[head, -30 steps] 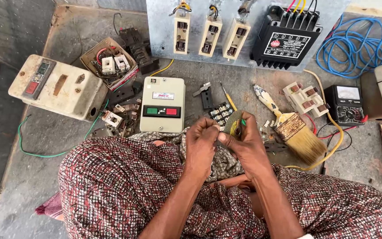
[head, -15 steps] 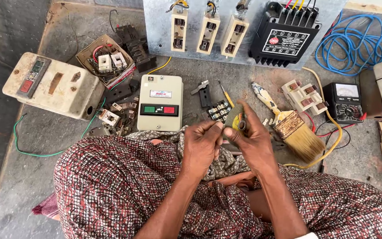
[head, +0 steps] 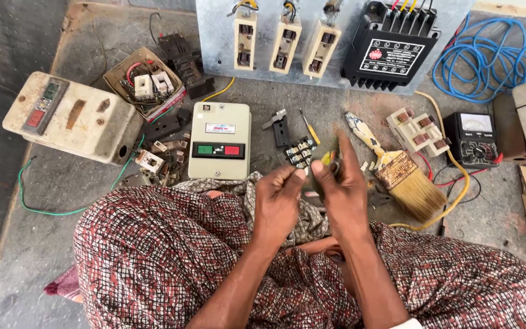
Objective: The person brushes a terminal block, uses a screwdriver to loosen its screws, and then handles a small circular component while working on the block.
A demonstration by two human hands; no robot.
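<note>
Centrally, left hand (head: 281, 201): fingers curled, pinching nothing discernible.
Right hand (head: 341, 186): pinching small blurred part (head: 330, 159).
Nearby floor: starter box (head: 220, 140), paintbrush (head: 397, 170).

— How are the hands placed?
— Both forearms reach forward over the lap. The left hand (head: 278, 204) is loosely curled, fingertips pinched together. The right hand (head: 342, 186) sits just beside it — its fingers blurred, closed around something small.
</note>
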